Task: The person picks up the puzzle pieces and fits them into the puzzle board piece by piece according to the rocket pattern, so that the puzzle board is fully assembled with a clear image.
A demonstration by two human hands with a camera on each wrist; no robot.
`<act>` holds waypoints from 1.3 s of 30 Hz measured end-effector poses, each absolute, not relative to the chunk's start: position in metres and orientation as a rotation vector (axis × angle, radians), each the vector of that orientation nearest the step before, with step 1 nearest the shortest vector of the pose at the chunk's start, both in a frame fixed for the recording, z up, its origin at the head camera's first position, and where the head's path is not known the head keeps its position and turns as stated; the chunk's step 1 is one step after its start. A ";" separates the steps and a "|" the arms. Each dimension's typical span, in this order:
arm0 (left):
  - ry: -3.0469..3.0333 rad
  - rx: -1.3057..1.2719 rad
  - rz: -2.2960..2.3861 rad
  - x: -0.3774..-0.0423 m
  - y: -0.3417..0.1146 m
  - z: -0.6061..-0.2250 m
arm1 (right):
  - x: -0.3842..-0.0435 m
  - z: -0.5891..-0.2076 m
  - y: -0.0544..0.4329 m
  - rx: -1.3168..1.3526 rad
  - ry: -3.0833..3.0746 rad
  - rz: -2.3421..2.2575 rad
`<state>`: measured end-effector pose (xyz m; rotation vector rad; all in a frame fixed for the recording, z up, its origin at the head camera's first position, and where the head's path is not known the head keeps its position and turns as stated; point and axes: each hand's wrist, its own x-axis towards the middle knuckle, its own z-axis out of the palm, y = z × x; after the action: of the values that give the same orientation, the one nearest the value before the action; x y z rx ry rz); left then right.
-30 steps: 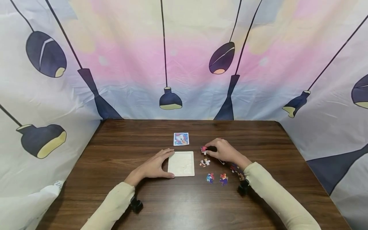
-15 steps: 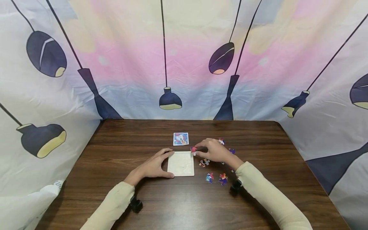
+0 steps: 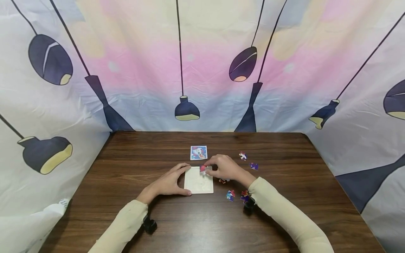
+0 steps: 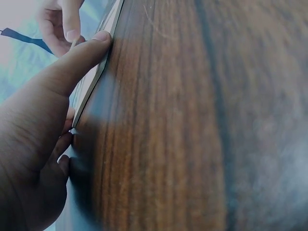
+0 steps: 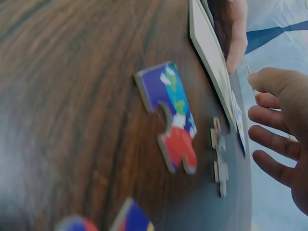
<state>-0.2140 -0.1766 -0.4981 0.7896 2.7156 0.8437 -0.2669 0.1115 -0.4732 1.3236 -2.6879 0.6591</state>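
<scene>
A pale wooden puzzle tray (image 3: 197, 184) lies flat on the table. My left hand (image 3: 172, 181) holds its left side, thumb at the near corner and fingers at the far one; in the left wrist view, the thumb presses along the tray's rim (image 4: 91, 89). Over the far part of the tray, my right hand (image 3: 226, 167) pinches a pink and white jigsaw piece (image 3: 202, 169) between thumb and fingertips. In the right wrist view that piece appears edge-on, a thin sliver at the fingertips of the right hand (image 5: 284, 110).
Behind the tray lies a small picture card (image 3: 198, 153). Loose pieces are scattered to the right: a white-and-red one (image 3: 242, 156), a purple one (image 3: 254, 166), a blue-and-red one (image 3: 230, 195), a brown-and-white one (image 3: 224, 181) and others. A printed curtain (image 3: 142, 70) hangs behind the table.
My right hand has carried the pink jigsaw piece leftward from the loose pieces to over the tray. Pieces under the right forearm have come into sight. My left hand stays on the tray.
</scene>
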 end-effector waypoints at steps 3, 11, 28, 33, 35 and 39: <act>2.713 0.784 0.840 -0.214 -0.177 -0.498 | -0.267 -0.475 0.106 1.344 -2.671 0.647; 2.716 0.779 0.827 -0.214 -0.177 -0.497 | -0.267 -0.483 0.093 1.328 -2.664 0.618; 2.715 0.772 0.833 -0.214 -0.176 -0.497 | -0.267 -0.490 0.080 1.283 -2.670 0.591; 2.716 0.763 0.833 -0.214 -0.177 -0.497 | -0.266 -0.491 0.079 1.267 -2.683 0.577; 2.717 0.760 0.830 -0.214 -0.177 -0.497 | -0.266 -0.492 0.078 1.259 -2.683 0.579; 2.715 0.760 0.827 -0.214 -0.177 -0.497 | -0.265 -0.493 0.076 1.240 -2.687 0.568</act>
<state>-0.2140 -0.1767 -0.4969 0.7604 2.7147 0.8267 -0.2649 0.0757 -0.4932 1.2399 -2.6866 0.5683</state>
